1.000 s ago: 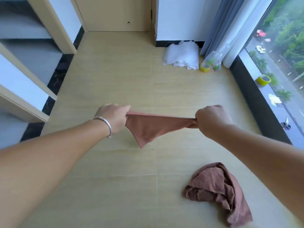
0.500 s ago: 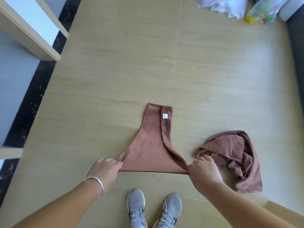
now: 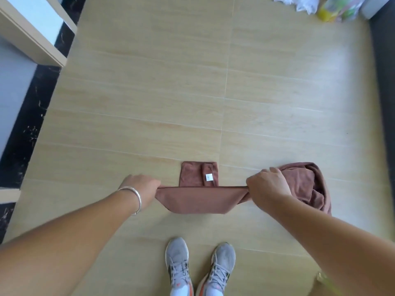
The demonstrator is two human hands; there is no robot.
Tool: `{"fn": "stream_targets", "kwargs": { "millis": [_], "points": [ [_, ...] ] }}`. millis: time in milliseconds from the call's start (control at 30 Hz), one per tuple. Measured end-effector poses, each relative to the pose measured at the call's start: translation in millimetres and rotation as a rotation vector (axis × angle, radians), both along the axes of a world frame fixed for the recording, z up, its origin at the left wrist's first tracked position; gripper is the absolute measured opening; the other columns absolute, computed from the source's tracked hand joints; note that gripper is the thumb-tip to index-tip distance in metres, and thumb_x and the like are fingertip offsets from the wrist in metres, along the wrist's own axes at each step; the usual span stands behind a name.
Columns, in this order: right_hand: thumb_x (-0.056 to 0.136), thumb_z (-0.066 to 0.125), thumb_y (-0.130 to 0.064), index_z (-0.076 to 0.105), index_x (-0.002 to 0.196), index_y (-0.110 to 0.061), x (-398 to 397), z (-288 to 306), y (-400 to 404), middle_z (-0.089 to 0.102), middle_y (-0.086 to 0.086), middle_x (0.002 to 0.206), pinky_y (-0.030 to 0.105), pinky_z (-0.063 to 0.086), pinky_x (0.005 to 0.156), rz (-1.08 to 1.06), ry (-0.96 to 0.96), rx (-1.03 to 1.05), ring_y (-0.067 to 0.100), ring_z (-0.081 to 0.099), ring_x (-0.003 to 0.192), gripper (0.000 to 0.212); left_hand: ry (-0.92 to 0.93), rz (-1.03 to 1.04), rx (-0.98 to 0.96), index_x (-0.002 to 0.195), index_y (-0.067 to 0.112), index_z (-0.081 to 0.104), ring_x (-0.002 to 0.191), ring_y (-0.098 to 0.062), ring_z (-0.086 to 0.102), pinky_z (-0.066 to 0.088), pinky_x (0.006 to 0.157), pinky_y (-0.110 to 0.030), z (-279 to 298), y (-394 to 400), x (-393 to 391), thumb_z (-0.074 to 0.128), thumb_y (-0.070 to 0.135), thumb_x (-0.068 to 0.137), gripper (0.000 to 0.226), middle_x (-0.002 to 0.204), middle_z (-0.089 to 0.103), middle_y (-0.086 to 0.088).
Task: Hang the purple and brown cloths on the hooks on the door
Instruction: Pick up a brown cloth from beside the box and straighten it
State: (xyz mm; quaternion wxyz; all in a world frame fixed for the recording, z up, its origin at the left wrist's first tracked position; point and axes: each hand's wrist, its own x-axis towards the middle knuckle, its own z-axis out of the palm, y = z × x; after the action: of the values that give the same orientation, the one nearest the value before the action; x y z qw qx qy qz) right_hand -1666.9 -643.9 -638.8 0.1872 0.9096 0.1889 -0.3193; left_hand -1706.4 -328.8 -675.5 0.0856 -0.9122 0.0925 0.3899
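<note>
A brown cloth (image 3: 198, 199) lies folded on the wooden floor in front of my feet, its far end showing a small white tag. My left hand (image 3: 142, 188) pinches the cloth's left corner and my right hand (image 3: 267, 186) pinches the right corner, stretching the near fold taut between them. A second brownish-purple cloth (image 3: 307, 184) lies crumpled on the floor just right of my right hand. No door and no hooks are in view.
My grey shoes (image 3: 201, 268) stand just behind the cloth. A white shelf unit (image 3: 32, 39) and a black floor strip run along the left. White plastic (image 3: 297, 4) and a yellow-green bag (image 3: 337, 9) lie at the top right beside a dark sill.
The view tipped down from the room to the floor. Both hands lowered the brown cloth onto the floor and have pulled its near part back over itself into a fold.
</note>
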Motion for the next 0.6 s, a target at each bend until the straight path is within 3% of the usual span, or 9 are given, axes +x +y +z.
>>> {"fn": "stream_targets", "kwargs": {
  "millis": [200, 333, 433, 600],
  "points": [
    [0.092, 0.049, -0.021, 0.063, 0.092, -0.030, 89, 74, 3, 0.066, -0.005, 0.096, 0.032, 0.032, 0.090, -0.077, -0.236, 0.045, 0.018, 0.057, 0.099, 0.016, -0.234, 0.072, -0.040, 0.107, 0.027, 0.061, 0.095, -0.025, 0.062, 0.036, 0.066, -0.027, 85, 11, 104, 0.040, 0.018, 0.093, 0.026, 0.104, 0.067, 0.000],
    [0.093, 0.047, -0.023, 0.061, 0.085, -0.029, 143, 160, 7, 0.062, -0.005, 0.083, 0.031, 0.029, 0.079, -0.096, -0.437, 0.101, 0.020, 0.043, 0.076, 0.017, -0.412, 0.130, -0.094, 0.104, 0.026, 0.062, 0.085, -0.026, 0.060, 0.036, 0.066, -0.028, 172, 18, 161, 0.037, 0.023, 0.094, 0.027, 0.100, 0.067, -0.001],
    [0.092, 0.050, -0.023, 0.064, 0.084, -0.027, 172, 224, 8, 0.063, -0.001, 0.081, 0.032, 0.031, 0.078, -0.108, -0.609, 0.202, 0.022, 0.045, 0.076, 0.016, -0.599, 0.138, -0.111, 0.106, 0.026, 0.061, 0.086, -0.028, 0.061, 0.043, 0.069, -0.031, 238, 24, 193, 0.035, 0.026, 0.097, 0.028, 0.098, 0.067, -0.003],
    [0.093, 0.050, -0.027, 0.064, 0.082, -0.025, 180, 277, 7, 0.039, -0.004, 0.061, 0.033, 0.029, 0.078, -0.069, -0.731, 0.262, 0.022, 0.041, 0.075, 0.018, -0.872, 0.116, -0.199, 0.099, 0.023, 0.060, 0.087, -0.029, 0.058, 0.049, 0.070, -0.037, 304, 36, 204, 0.035, 0.021, 0.095, 0.026, 0.096, 0.065, -0.001]
  ]
}}
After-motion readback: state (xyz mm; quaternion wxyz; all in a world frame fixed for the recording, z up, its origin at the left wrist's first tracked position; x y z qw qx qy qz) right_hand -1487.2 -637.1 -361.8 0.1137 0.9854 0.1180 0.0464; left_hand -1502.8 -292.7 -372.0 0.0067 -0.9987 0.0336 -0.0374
